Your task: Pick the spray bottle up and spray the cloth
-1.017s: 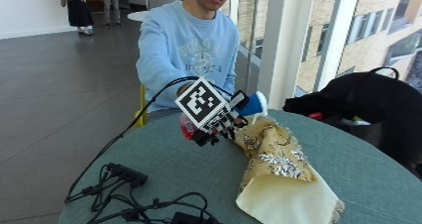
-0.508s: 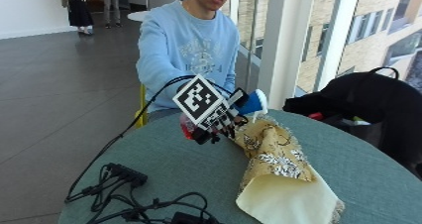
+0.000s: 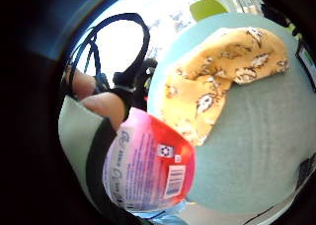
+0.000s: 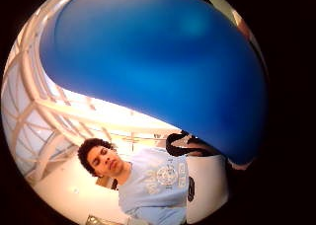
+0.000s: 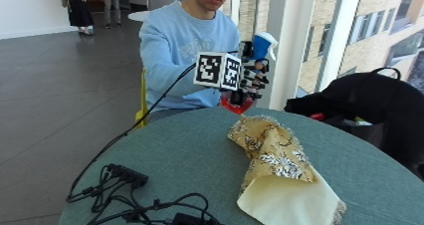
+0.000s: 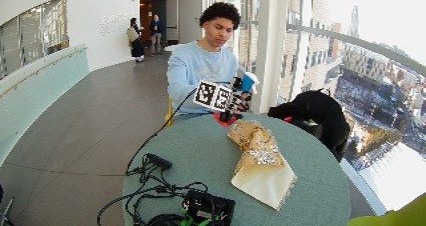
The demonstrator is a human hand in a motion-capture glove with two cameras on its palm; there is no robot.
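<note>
The spray bottle point(image 5: 255, 65) — rigid, light plastic — is clamped at the neck by the gloved right hand point(image 5: 250, 81), raised above the soft cloth point(image 5: 278, 160).

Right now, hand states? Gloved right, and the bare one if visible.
Gloved right hand: fingers curled round the spray bottle, held above the table edge.
Bare hand: not visible, cannot tell.
</note>
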